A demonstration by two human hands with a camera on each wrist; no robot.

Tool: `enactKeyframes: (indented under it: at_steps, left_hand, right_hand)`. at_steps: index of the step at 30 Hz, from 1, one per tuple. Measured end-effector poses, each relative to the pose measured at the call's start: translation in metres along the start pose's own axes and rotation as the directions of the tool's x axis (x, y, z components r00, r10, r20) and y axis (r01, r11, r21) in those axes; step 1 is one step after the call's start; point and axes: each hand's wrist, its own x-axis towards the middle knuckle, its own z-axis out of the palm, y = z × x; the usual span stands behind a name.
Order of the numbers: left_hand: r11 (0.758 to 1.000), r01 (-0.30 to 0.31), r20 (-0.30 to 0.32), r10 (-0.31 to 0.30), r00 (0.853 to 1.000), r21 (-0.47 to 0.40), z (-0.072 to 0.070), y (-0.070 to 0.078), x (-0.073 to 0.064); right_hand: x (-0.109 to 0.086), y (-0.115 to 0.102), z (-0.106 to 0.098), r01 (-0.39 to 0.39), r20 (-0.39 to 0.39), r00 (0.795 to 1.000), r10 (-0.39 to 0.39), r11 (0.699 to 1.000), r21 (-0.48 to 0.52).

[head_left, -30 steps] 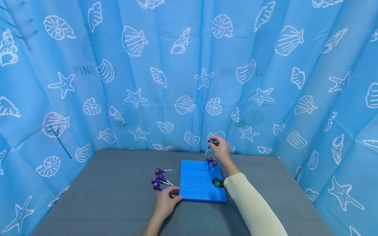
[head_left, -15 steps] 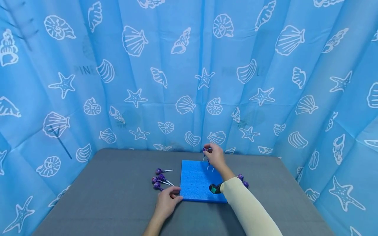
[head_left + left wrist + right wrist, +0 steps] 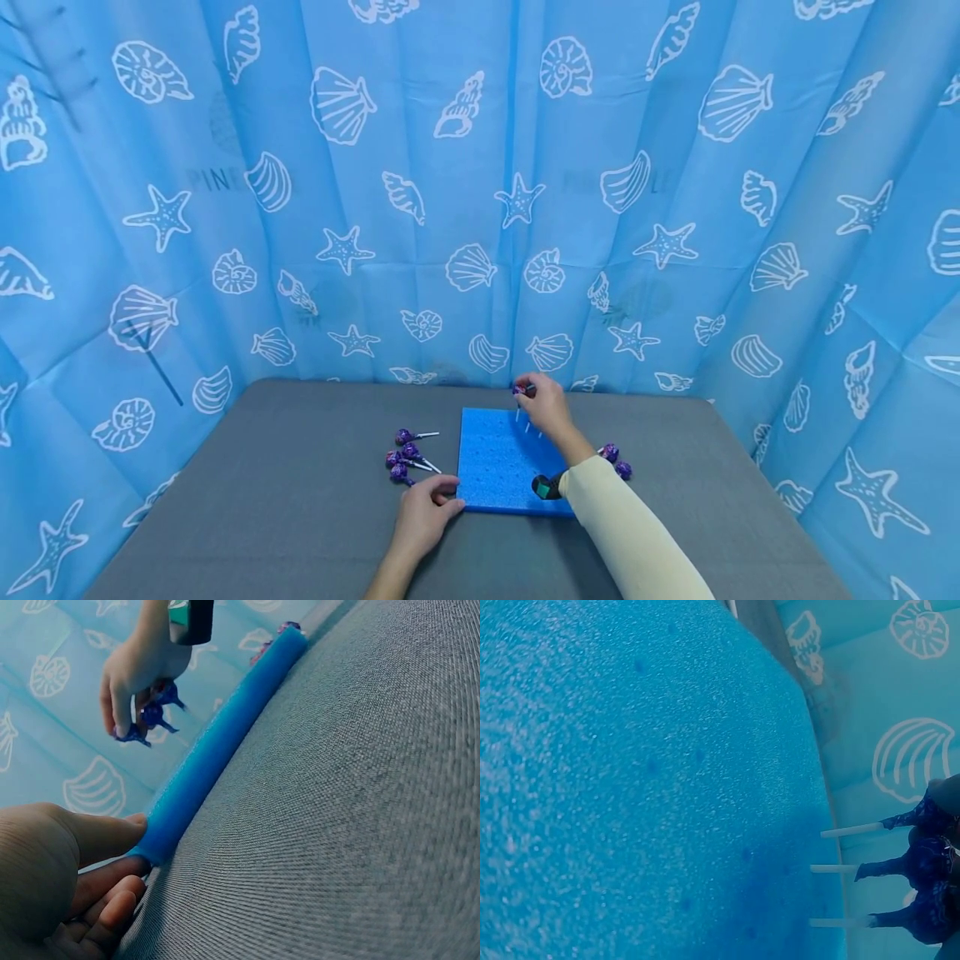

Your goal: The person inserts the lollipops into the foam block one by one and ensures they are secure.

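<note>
My right hand (image 3: 545, 405) pinches a purple-wrapped lollipop (image 3: 518, 390) by its head, white stick pointing down, over the far edge of a blue foam board (image 3: 495, 467). Beside it, two more lollipops stand with their sticks in the board; the hand mostly hides them in the head view. In the right wrist view the held lollipop (image 3: 922, 814) is above the standing lollipops (image 3: 928, 862) in a row. Small holes dot the foam. My left hand (image 3: 422, 517) holds the board's near left corner, thumb (image 3: 112, 836) and index finger at its edge.
Several purple lollipops (image 3: 405, 454) lie on the grey table (image 3: 315, 500) left of the board. More lollipops (image 3: 611, 452) lie to its right, partly behind the right sleeve (image 3: 622, 517). A blue shell-patterned curtain (image 3: 420, 208) hangs behind the table.
My right hand has moved left and down with the lollipop, bringing its stick to the board's far edge. Lollipops right of the board have come into view. The left hand stays at the corner.
</note>
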Motion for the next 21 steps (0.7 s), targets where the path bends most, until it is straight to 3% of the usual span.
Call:
enactKeyframes:
  at_steps: [10, 21]
  left_hand:
    - [1.000, 0.030, 0.007, -0.030, 1.000, 0.009, 0.0010, -0.0012, 0.0008]
    - [1.000, -0.019, -0.005, 0.019, 1.000, 0.002, 0.0014, -0.0029, -0.0003]
  right_hand:
    - [-0.0019, 0.0021, 0.0017, 0.010, -0.001, 1.000, -0.010, 1.000, 0.004]
    - [-0.0038, -0.0014, 0.0010, 0.021, 0.022, 1.000, -0.021, 1.000, -0.006]
